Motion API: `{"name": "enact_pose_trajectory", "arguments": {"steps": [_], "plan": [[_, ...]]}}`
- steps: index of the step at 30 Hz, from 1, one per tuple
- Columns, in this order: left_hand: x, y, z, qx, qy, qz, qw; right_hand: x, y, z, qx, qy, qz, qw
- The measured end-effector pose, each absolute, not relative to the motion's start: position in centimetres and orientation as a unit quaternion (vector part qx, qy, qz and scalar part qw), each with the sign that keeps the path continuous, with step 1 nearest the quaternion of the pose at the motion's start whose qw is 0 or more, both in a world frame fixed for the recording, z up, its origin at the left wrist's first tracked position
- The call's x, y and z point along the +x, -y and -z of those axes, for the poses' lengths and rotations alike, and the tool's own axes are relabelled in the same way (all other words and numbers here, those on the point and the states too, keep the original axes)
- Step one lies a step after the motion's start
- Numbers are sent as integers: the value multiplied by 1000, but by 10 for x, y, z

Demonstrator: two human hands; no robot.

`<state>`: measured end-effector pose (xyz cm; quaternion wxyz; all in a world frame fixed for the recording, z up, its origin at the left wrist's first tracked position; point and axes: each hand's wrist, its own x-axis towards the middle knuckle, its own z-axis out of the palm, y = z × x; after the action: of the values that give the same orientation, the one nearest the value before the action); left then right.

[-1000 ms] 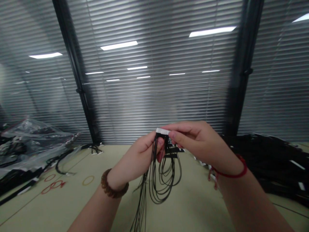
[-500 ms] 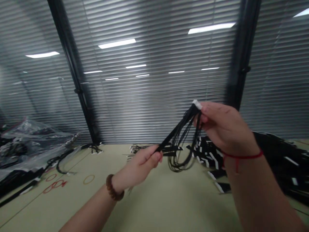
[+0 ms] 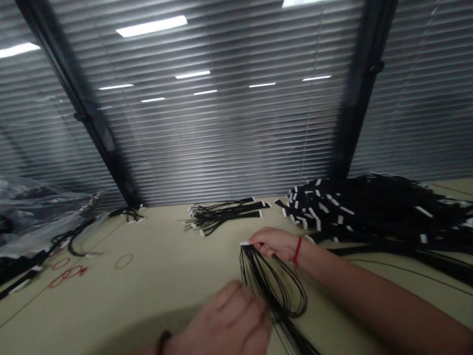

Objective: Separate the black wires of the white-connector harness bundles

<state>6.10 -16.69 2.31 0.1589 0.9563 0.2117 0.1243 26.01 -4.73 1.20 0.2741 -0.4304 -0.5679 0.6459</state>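
A black wire harness (image 3: pixel 258 268) hangs from its white connector (image 3: pixel 245 243), and its strands loop and trail toward the bottom edge. My right hand (image 3: pixel 273 242), with a red cord at the wrist, pinches the harness beside this connector. Low in the view, my left hand (image 3: pixel 229 323) is curled closed, its back toward me. Strands run beside and behind its knuckles. The fingertips are hidden, so what they hold cannot be made out.
A large pile of black harnesses with white connectors (image 3: pixel 354 207) lies at the right. A smaller bunch of harnesses (image 3: pixel 221 214) lies at the back. Plastic bags (image 3: pixel 37 212), red rubber bands (image 3: pixel 68 276) and a yellow band (image 3: pixel 123 261) are at the left. Blinds (image 3: pixel 221 138) rise behind the table.
Both hands have come down toward the table, and the right has moved left with the connector end. The harness, earlier stretched from hand to hand, now hangs from my right hand. The view has shifted.
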Motion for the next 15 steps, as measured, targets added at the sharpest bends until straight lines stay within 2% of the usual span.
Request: {"name": "enact_pose_trajectory", "arguments": {"steps": [4,6,8,10,12,15], "plan": [[69,147,-18,979,-170,-84,-75,253,42,5,-432,592,-640,232],[72,149,-21,985,-129,-71,-88,249,43,12,-437,607,-625,223],[73,150,-32,988,-127,-80,-21,245,47,19,-442,627,-600,226],[73,143,-49,971,-156,-133,123,241,53,23,-438,651,-575,231],[73,124,-65,891,-230,-265,288,237,59,24,-421,677,-557,230],[73,84,-70,805,-344,-355,329,232,69,19,-386,710,-543,227]]}}
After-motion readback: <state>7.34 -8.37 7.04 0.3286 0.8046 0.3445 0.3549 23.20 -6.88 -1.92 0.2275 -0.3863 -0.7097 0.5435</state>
